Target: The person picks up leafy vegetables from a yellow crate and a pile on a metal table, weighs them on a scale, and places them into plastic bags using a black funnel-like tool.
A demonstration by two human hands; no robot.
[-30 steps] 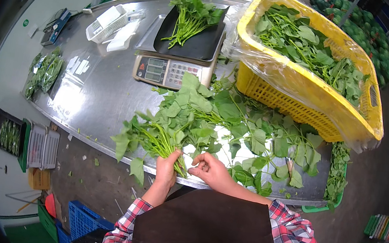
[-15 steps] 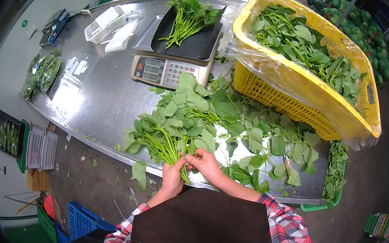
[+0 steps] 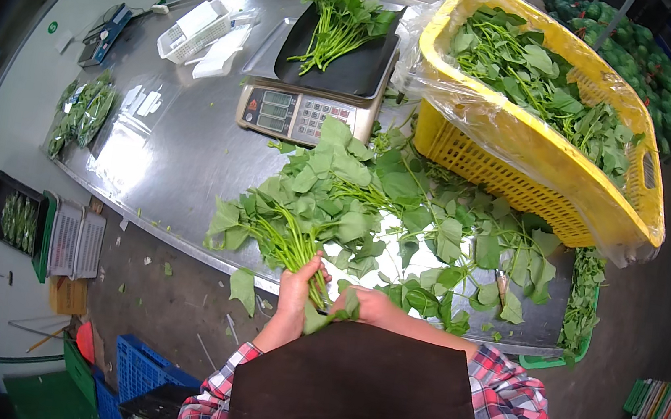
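My left hand [image 3: 297, 291] grips the stems of a bunch of green leafy vegetables [image 3: 283, 220] at the near edge of the steel table [image 3: 165, 153]. My right hand [image 3: 368, 304] is right beside it, fingers closed on a leaf and stem ends of the same bunch. A loose heap of the same greens [image 3: 443, 232] spreads over the table to the right. Behind it sits a digital scale [image 3: 297, 111] with a black tray [image 3: 355, 64] bearing another bunch of greens [image 3: 339, 19].
A yellow plastic crate [image 3: 529, 159] lined with clear film and full of greens stands at the right. White trays [image 3: 195, 21] and bagged greens [image 3: 81, 112] lie at the table's left. Blue crates [image 3: 133, 365] stand on the floor, with a green tray [image 3: 581, 305] at the table's right end.
Both hands have drawn the bunch's stems nearer my body, off the table edge. My right hand has closed in next to the left.
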